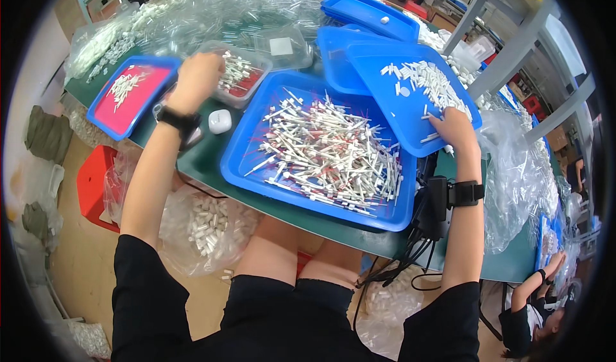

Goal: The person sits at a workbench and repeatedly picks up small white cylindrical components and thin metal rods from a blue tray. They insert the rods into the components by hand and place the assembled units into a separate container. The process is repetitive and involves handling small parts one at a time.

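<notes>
My left hand [199, 79] is curled at the left rim of a clear plastic tub [260, 63] with thin white sticks and something red inside. Its fingertips are turned away, so what they hold is hidden. At the right, my right hand [454, 129] bends over a tilted blue tray [378, 67] with loose small white tubes [431, 83]. Its fingers are drawn together, and a short white tube [448, 149] shows under them. Between my arms sits a deep blue tray [240, 163], heaped with white sticks [333, 150] that have thin red ends.
A shallow blue-rimmed tray with a red base [138, 108] lies at the left, beside a white rounded case [220, 121]. Clear tubes [212, 12] pile up at the back. Black cables [410, 253] hang at the front edge. Another person [532, 317] works at far right.
</notes>
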`<state>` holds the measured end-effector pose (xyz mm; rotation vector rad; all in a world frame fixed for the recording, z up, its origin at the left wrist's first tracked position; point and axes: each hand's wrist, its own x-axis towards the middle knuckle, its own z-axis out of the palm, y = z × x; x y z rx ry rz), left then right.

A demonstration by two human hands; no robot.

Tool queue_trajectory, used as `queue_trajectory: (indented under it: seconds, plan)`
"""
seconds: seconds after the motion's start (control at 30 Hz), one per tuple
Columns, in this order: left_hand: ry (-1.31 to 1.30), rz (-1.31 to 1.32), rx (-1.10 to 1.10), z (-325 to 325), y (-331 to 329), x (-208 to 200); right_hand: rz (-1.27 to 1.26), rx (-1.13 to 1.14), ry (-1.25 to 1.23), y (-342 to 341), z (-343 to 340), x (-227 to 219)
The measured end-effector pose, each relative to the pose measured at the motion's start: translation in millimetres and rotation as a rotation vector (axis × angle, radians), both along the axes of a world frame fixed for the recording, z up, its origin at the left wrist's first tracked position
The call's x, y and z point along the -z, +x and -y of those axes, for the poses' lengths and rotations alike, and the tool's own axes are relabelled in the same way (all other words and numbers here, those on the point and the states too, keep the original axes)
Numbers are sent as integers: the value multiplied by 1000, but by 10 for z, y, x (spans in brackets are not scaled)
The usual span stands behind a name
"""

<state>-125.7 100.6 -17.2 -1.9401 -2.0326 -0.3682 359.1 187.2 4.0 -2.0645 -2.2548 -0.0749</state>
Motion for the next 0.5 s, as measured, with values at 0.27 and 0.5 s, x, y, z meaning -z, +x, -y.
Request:
queue_trajectory:
  seconds: [0.27,0.5]
  plan:
    - [427,182,171,141,282,-101,-219,-157,80,-181,-64,53]
    - [355,461,445,660,1074,-523,-404,-378,444,-315,373,-203]
